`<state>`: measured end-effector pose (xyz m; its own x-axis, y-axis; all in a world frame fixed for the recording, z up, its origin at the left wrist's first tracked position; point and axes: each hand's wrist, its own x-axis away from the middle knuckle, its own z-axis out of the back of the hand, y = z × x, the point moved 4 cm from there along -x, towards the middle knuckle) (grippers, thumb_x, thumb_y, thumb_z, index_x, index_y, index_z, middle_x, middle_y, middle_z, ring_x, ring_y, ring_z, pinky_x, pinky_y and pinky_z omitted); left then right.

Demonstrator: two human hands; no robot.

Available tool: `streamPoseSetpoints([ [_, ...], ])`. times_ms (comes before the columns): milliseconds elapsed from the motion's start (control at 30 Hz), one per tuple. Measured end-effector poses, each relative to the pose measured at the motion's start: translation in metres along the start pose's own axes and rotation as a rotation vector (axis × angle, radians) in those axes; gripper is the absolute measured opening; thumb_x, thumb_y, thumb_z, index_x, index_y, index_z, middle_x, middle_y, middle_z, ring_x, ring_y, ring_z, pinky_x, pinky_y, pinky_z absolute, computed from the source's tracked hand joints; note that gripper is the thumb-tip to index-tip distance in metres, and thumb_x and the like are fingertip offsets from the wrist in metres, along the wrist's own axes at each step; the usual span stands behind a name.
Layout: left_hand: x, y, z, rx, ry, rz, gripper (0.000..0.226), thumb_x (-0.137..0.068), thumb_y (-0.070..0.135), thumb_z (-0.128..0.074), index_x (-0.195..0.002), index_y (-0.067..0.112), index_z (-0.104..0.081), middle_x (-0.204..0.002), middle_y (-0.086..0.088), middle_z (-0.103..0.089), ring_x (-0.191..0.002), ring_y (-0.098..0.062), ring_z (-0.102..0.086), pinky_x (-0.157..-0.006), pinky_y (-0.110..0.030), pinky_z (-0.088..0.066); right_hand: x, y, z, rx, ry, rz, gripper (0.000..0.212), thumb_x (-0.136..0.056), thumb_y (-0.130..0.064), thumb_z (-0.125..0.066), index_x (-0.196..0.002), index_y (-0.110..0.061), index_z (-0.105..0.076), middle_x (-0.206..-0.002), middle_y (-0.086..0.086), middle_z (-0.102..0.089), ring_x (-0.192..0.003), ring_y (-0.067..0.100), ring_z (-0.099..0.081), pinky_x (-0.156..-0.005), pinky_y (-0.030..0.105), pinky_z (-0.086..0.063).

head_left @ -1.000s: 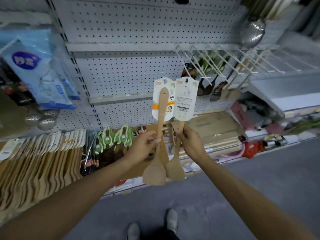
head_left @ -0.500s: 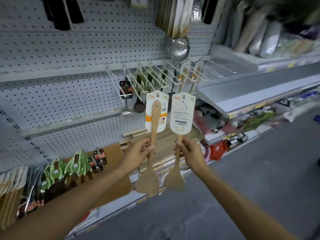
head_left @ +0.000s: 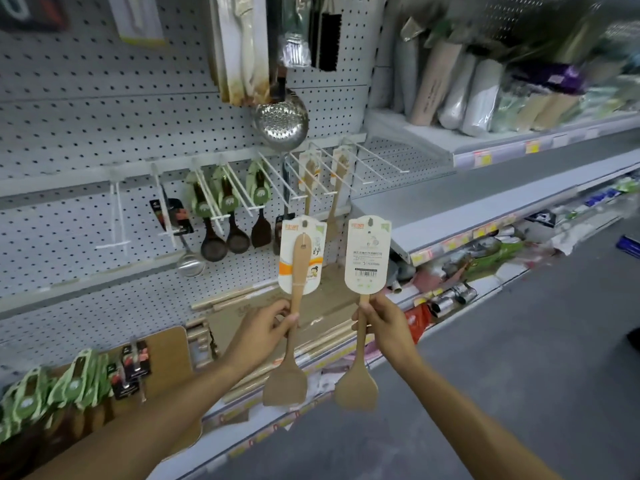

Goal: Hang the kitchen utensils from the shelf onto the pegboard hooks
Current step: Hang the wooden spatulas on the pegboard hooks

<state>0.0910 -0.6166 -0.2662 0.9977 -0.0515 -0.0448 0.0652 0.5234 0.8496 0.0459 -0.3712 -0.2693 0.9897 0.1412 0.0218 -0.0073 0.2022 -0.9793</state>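
Head view
Left hand (head_left: 266,327): fingers curled round the handle of the left spatula (head_left: 292,327), gripping it about halfway along.
Left spatula: wooden, held upright in front of the shelving; long axis near vertical, blade down, handle end up. The handle lies over the front of its card (head_left: 302,254).
Left card: white with an orange band and a small cartoon face; the print is too blurred to read. It has a hang hole at the top.
Right hand (head_left: 384,322): fingers and thumb pinch the handle of the right spatula (head_left: 358,375) just below its card (head_left: 367,254).
Right spatula: wooden, also upright, blade down, leaning slightly left at the bottom; it is just beside the left spatula, not touching it.
Right card: back side faces the camera, with a barcode and small lines of text, unreadable.
Pegboard (head_left: 104,126): white, perforated, behind both spatulas.
Hooks (head_left: 311,178): a row of white wire prongs above the cards; two carded wooden spatulas (head_left: 337,188) and dark ladles (head_left: 214,223) hang there.
Skimmer (head_left: 281,121): steel, perforated, hanging above the hooks.
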Motion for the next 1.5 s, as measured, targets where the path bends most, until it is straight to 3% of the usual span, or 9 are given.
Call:
streamPoseSetpoints([
  [200, -0.059, 0.0, -0.017, -0.051, -0.074, -0.05, 0.006, -0.099, 0.035, -0.059, -0.096, 0.033, -0.064, -0.089, 0.012, -0.073, -0.078, -0.008, -0.073, -0.079, -0.044, -0.059, -0.054, 0.012, 0.018, 0.011, 0.013, -0.05, 0.019, -0.101, -0.021, -0.053, -0.094, -0.004, -0.059, -0.087, 0.02, -0.068, -0.076, 0.034, -0.069, -0.074, 0.051, -0.058],
  [400, -0.117, 0.004, -0.027, -0.04, -0.097, -0.1, 0.005, -0.098, 0.032, -0.061, -0.096, 0.036, -0.063, -0.09, 0.014, -0.073, -0.082, -0.005, -0.072, -0.077, -0.044, -0.06, -0.099, 0.016, 0.036, -0.036, 0.068, -0.103, 0.017, -0.1, -0.018, -0.052, -0.09, -0.007, -0.058, -0.085, 0.028, -0.065, -0.073, 0.03, -0.067, -0.064, 0.035, -0.055],
  [533, -0.139, 0.006, -0.035, -0.067, -0.118, -0.104, 0.005, -0.098, 0.032, -0.06, -0.098, 0.036, -0.063, -0.089, 0.017, -0.072, -0.082, -0.001, -0.072, -0.076, -0.041, -0.06, -0.124, 0.019, 0.051, -0.048, 0.11, -0.139, 0.019, -0.101, -0.015, -0.051, -0.086, -0.003, -0.055, -0.072, 0.015, -0.062, -0.068, 0.029, -0.063, -0.066, 0.041, -0.057],
  [733, -0.166, 0.011, -0.051, -0.149, -0.097, -0.081, 0.007, -0.098, 0.029, -0.062, -0.1, 0.031, -0.068, -0.087, 0.019, -0.074, -0.082, 0.006, -0.069, -0.074, -0.023, -0.057, -0.171, 0.029, 0.073, -0.09, 0.071, -0.17, 0.019, -0.102, -0.012, -0.047, -0.095, 0.004, -0.054, -0.067, 0.006, -0.061, -0.064, 0.03, -0.057, -0.066, 0.051, -0.05],
  [867, -0.186, 0.0, -0.076, -0.119, -0.089, -0.003, 0.006, -0.097, 0.036, -0.061, -0.102, 0.035, -0.065, -0.088, 0.021, -0.074, -0.082, 0.003, -0.07, -0.078, -0.035, -0.058, -0.211, 0.044, 0.094, -0.051, 0.023, -0.17, 0.017, -0.101, -0.011, -0.048, -0.09, -0.002, -0.057, -0.067, 0.005, -0.062, -0.065, 0.027, -0.061, -0.068, 0.048, -0.056],
  [1067, -0.202, 0.002, -0.1, -0.14, -0.058, 0.034, 0.013, -0.096, 0.043, -0.059, -0.103, 0.035, -0.066, -0.089, 0.021, -0.072, -0.082, 0.004, -0.067, -0.08, -0.036, -0.057, -0.247, 0.062, 0.113, 0.05, -0.086, -0.108, 0.017, -0.101, -0.012, -0.049, -0.095, -0.019, -0.063, -0.08, 0.015, -0.066, -0.08, 0.042, -0.064, -0.075, 0.06, -0.056],
  [1267, -0.231, 0.017, -0.125, -0.129, 0.025, 0.064, 0.036, -0.092, 0.06, -0.047, -0.099, 0.03, -0.066, -0.089, 0.016, -0.073, -0.081, 0.002, -0.067, -0.075, -0.034, -0.056, -0.292, 0.068, 0.126, 0.148, -0.238, -0.021, 0.018, -0.097, -0.032, -0.053, -0.099, -0.044, -0.065, -0.094, -0.008, -0.072, -0.091, 0.014, -0.068, -0.078, 0.039, -0.055],
  [1400, -0.239, 0.023, -0.135, -0.092, 0.107, 0.088, 0.035, -0.092, 0.057, -0.048, -0.1, 0.028, -0.065, -0.089, 0.015, -0.073, -0.083, -0.001, -0.068, -0.076, -0.036, -0.056, -0.313, 0.076, 0.124, 0.213, -0.289, -0.034, 0.024, -0.1, -0.021, -0.053, -0.101, -0.044, -0.062, -0.099, -0.028, -0.068, -0.095, -0.005, -0.063, -0.086, 0.032, -0.053],
  [1500, -0.24, 0.024, -0.136, -0.083, 0.156, 0.097, 0.027, -0.095, 0.051, -0.052, -0.098, 0.028, -0.065, -0.089, 0.017, -0.072, -0.083, -0.001, -0.068, -0.074, -0.036, -0.056, -0.326, 0.083, 0.115, 0.177, -0.342, -0.032, 0.025, -0.099, -0.019, -0.054, -0.121, -0.03, -0.063, -0.109, -0.039, -0.061, -0.107, -0.009, -0.058, -0.096, 0.025, -0.049],
])
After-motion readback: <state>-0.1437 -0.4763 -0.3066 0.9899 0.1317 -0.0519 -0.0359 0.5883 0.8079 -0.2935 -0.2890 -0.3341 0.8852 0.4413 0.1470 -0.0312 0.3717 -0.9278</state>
